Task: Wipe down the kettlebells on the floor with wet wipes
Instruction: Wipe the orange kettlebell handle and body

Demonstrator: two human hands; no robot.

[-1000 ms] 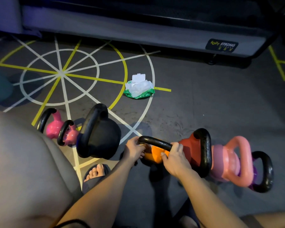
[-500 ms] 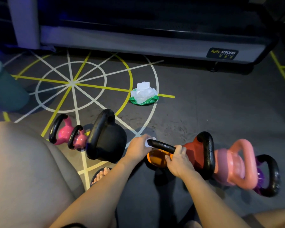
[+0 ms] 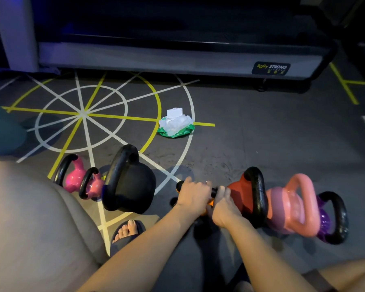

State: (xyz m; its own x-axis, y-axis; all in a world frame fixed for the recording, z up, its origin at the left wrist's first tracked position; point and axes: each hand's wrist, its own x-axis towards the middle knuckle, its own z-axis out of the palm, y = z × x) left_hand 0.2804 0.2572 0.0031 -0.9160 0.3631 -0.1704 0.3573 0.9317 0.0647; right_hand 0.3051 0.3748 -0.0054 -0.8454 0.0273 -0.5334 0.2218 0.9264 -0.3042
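A row of kettlebells stands on the gym floor: two small pink ones (image 3: 74,178), a big black one (image 3: 133,186), an orange one (image 3: 210,205) mostly hidden under my hands, a red one (image 3: 239,191), a salmon pink one (image 3: 289,207) and a purple one (image 3: 333,220). My left hand (image 3: 193,194) is wrapped round the orange kettlebell's black handle with a white wet wipe (image 3: 207,182) peeking out beneath the fingers. My right hand (image 3: 226,207) grips the same handle's right end, touching the left hand.
An open green pack of wet wipes (image 3: 175,125) lies farther out on the floor markings. A treadmill base (image 3: 177,62) runs along the back. A teal bin (image 3: 2,131) stands at the left edge. My knee (image 3: 30,228) and sandalled foot (image 3: 128,230) are near the black kettlebell.
My left hand has slid right along the orange kettlebell's handle with the wipe until it meets my right hand. The right hand keeps its hold.
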